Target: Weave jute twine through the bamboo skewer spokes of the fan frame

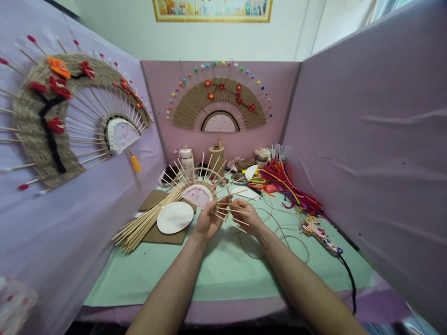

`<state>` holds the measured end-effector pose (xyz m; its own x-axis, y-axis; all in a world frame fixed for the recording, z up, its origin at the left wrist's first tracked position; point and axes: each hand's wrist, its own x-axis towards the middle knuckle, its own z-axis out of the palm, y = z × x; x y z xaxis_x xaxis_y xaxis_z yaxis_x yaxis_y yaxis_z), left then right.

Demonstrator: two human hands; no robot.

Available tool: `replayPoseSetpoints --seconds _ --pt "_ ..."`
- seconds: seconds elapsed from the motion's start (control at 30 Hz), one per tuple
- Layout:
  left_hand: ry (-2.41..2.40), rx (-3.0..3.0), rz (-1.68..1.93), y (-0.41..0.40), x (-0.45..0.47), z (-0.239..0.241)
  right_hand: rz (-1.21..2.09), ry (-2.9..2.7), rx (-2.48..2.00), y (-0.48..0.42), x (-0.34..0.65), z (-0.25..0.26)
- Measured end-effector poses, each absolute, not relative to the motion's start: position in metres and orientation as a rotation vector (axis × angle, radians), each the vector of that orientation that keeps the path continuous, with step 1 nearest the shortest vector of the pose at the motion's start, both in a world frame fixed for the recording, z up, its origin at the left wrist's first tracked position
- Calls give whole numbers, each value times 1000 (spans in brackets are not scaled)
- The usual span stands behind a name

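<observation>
Above the middle of the table, my left hand grips a half-made fan near its lower right end. The fan has a pale half-round centre with pink spots, a twine-wrapped rim and thin sticks spreading outward. My right hand is closed at the fan's right-hand sticks, its fingers pinched around twine that weaves between them. From there loose twine trails in loops over the table to the right. Some fingertips are hidden behind the sticks.
Left of my hands lie a bundle of sticks, a white oval card and brown cardboard. A twine spool and a white bottle stand behind. Pipe cleaners and a glue gun lie right. Finished fans hang on partitions.
</observation>
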<state>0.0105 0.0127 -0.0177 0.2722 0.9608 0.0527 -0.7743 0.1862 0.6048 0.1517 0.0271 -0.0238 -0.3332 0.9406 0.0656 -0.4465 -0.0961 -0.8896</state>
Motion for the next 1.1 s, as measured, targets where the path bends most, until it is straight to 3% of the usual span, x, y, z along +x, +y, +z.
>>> replayPoseSetpoints --seconds 1.1 --pt "362 413 1468 17 -14 -1 1707 -1331 -683 38 185 -23"
